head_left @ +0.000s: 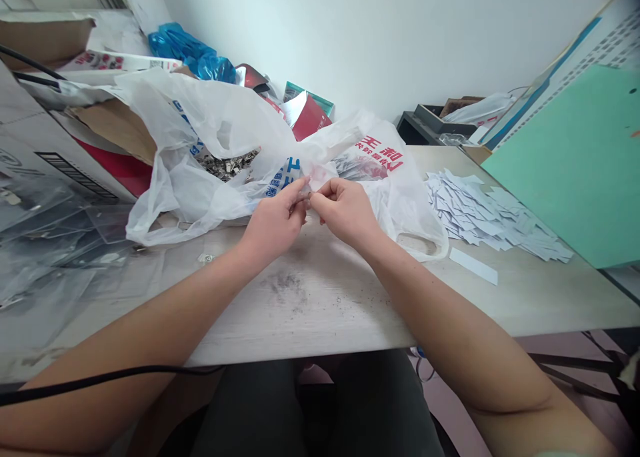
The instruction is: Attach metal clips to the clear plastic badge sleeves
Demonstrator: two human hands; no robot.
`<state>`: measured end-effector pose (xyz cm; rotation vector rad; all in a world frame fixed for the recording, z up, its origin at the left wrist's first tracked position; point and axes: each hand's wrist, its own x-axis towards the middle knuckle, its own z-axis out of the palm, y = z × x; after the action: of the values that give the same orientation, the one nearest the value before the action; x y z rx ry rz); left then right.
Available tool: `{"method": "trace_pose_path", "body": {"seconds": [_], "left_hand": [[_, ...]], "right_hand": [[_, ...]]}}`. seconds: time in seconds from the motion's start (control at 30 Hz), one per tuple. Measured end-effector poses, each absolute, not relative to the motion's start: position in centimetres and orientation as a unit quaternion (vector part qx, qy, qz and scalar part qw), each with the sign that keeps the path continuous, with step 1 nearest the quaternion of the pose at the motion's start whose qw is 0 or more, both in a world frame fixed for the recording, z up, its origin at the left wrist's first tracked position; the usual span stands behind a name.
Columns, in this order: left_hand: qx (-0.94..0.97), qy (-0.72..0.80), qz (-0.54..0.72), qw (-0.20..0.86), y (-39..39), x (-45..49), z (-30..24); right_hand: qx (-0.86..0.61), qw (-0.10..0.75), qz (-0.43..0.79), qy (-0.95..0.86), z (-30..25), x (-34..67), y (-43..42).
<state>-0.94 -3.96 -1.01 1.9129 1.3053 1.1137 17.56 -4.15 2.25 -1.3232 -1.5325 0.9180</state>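
- Head view: the left hand and right hand pinch from both sides, fingertips meeting on a small metallic piece, its exact form too small to tell, just in front of a white plastic carrier bag on the surface.
- Farther in, the bag holds a heap of metal scraps; white paper slips lie right.
- Risks: a slipping pinch could drop the piece among dark specks on the surface; a snagged bag could spill the scraps.

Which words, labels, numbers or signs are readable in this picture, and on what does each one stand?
"和" in red, among other Chinese characters, on the white plastic bag.
Blue characters on the bag: too creased to read.
Barcode on the cardboard carton: too small to read.
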Motion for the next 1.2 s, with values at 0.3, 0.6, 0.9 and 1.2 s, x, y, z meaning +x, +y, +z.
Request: {"method": "trace_pose_path", "body": {"seconds": [0.3, 0.6, 0.9, 1.2], "left_hand": [[0.721, 0.504, 0.394, 0.265, -4.27, -0.95, -0.59], [0.704, 0.500, 0.402, 0.304, -4.08, -0.83, -0.93], [0.712, 0.470, 0.414, 0.318, -3.98, -0.72, -1.23], [0.651, 0.462, 0.449, 0.402, -4.03, -0.26, -1.02]], "right_hand": [[-0.525, 0.442, 0.374, -0.623, 2.17, 17.28, -4.32], [-0.519, 0.441, 0.389, -0.620, 2.38, 17.26, -4.39], [-0.504, 0.449, 0.400, -0.620, 2.12, 17.51, -4.02], [-0.495, 0.447, 0.407, -0.624, 2.08, 17.82, -3.84]]}}
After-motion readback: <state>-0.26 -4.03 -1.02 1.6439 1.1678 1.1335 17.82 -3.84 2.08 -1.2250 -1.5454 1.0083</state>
